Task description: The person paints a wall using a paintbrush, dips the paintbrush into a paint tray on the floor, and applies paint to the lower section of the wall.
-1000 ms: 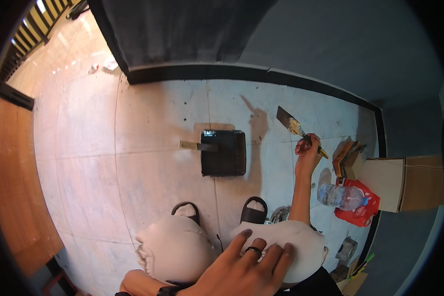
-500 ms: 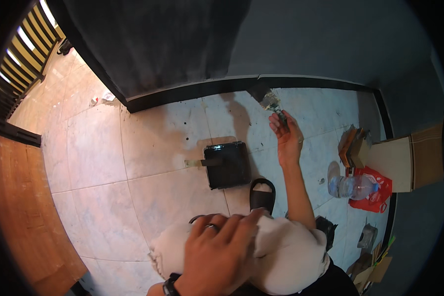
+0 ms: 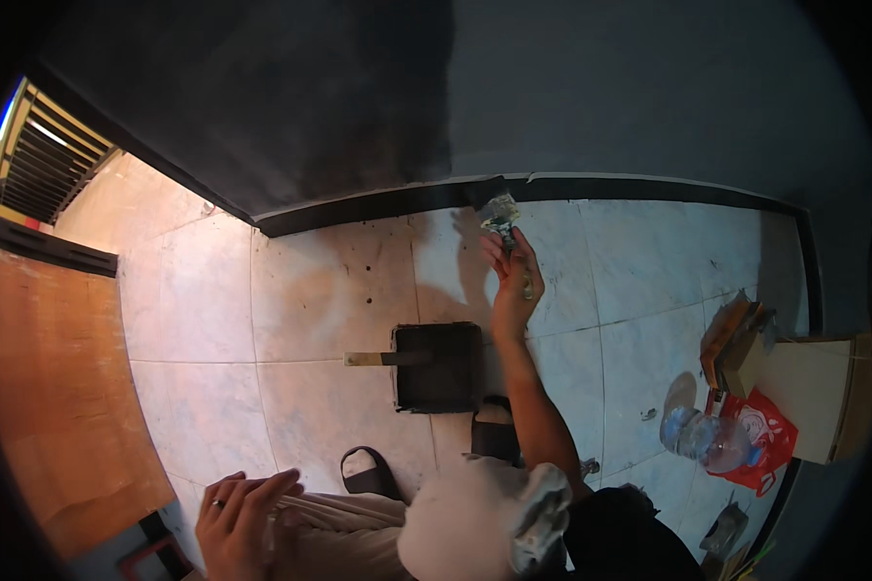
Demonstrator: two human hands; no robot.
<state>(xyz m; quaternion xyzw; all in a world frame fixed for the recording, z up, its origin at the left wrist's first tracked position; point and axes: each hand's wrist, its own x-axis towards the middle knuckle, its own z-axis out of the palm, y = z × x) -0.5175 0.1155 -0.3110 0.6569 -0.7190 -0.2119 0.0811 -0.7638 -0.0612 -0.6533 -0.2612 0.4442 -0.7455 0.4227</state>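
My right hand (image 3: 519, 290) is closed round the handle of a paintbrush (image 3: 500, 213) with a paint-smeared ferrule. Its dark bristles meet the black skirting (image 3: 397, 201) at the foot of the wall; whether they touch the wall above, I cannot tell. Near my left knee, my left hand (image 3: 237, 523) wears a ring and holds nothing I can see, its fingers loosely bent and apart. Between my feet and the wall stands a square black tray (image 3: 439, 395), dark inside. A flat stick (image 3: 363, 359) lies over its left rim, with its pale end sticking out.
The wall is darker on the left than on its grey right part (image 3: 630, 97). At the right lie a clear plastic bottle (image 3: 698, 438), a red bag (image 3: 773, 441) and a cardboard box (image 3: 804, 397). An orange-brown wooden panel (image 3: 58, 407) stands at the left.
The brush in my right hand has moved left along the skirting and onto it. My left hand has moved left and lower. The view has shifted too.
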